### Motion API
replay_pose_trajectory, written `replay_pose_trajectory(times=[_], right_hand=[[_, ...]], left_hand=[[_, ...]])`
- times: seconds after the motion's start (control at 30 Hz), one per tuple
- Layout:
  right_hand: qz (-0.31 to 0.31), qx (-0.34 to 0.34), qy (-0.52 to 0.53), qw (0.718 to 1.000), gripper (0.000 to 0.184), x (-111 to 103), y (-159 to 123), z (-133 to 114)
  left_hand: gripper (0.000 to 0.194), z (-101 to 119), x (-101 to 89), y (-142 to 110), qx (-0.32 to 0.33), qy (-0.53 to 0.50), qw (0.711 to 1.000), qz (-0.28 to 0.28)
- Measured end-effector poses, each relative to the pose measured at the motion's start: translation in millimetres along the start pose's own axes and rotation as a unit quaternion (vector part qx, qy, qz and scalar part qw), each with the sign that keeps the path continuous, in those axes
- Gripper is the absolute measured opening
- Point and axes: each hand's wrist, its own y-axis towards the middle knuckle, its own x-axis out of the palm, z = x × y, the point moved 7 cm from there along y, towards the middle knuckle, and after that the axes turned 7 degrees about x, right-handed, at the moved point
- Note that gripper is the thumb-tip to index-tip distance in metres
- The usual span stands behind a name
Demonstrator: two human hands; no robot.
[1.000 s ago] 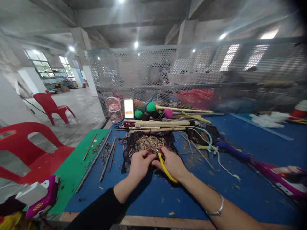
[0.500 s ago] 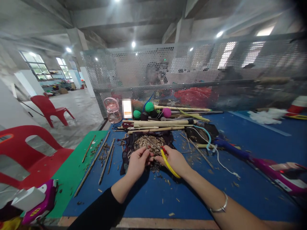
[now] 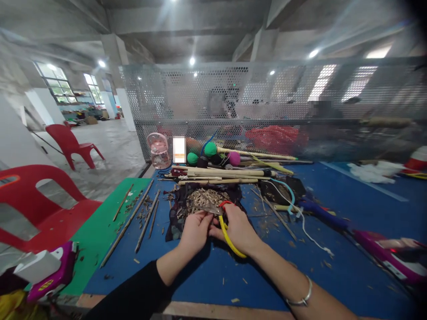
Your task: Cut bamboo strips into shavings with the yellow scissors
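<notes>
My right hand [image 3: 240, 229] is closed on scissors [image 3: 228, 240] with yellow and red handles; their blades point left over a heap of small brown cut pieces [image 3: 204, 196]. The heap lies on a dark cloth [image 3: 173, 226]. Close beside it, my left hand [image 3: 196, 232] is closed in a pinch just below the blades, its fingertips near those of my right hand. Whatever sits between the left fingers is too small and hidden to name.
Thin sticks [image 3: 147, 224] lie at left on the blue and green table top. Behind the heap are bundled pale sticks [image 3: 220, 172], green and pink balls [image 3: 210, 149] and a pink bottle [image 3: 159, 153]. A purple device [image 3: 383, 255] lies at right; a perforated metal screen [image 3: 190, 98] stands behind.
The scissors have swung so that their blades lie flatter and point left, above the left fingers. Both hands have come closer together. The camera view has shifted slightly.
</notes>
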Motion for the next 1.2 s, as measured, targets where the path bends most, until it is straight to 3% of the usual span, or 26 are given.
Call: replay_pose_trajectory(times=[0.1, 0.2, 0.33, 0.53, 0.77, 0.97, 1.2], right_hand=[[0.005, -0.010, 0.021, 1.000, 0.046, 2, 1, -2], [-0.028, 0.025, 0.041, 0.998, 0.041, 8, 3, 1], [-0.066, 0.068, -0.012, 0.995, 0.034, 14, 4, 8], [-0.093, 0.070, 0.005, 0.993, 0.033, 19, 2, 16], [-0.072, 0.094, -0.051, 0.992, 0.036, 12, 3, 19], [-0.053, 0.053, 0.001, 0.997, 0.043, 9, 1, 7], [-0.092, 0.086, -0.036, 0.991, 0.042, 13, 1, 13]], left_hand=[[0.032, 9, -0.1, -3, 0.036, 0.036, 0.999, 0.014], [0.035, 17, -2.6, -5, 0.067, 0.079, 0.994, 0.030], [0.036, 16, -9.0, -6, 0.078, 0.144, 0.985, 0.056], [0.036, 4, -4.2, -5, 0.045, 0.111, 0.993, 0.018], [0.030, -1, -3.2, -1, 0.021, 0.084, 0.996, -0.004], [0.033, 0, -3.7, -1, 0.037, 0.135, 0.990, -0.012], [0.031, -3, -2.9, -3, 0.043, 0.157, 0.986, -0.017]])
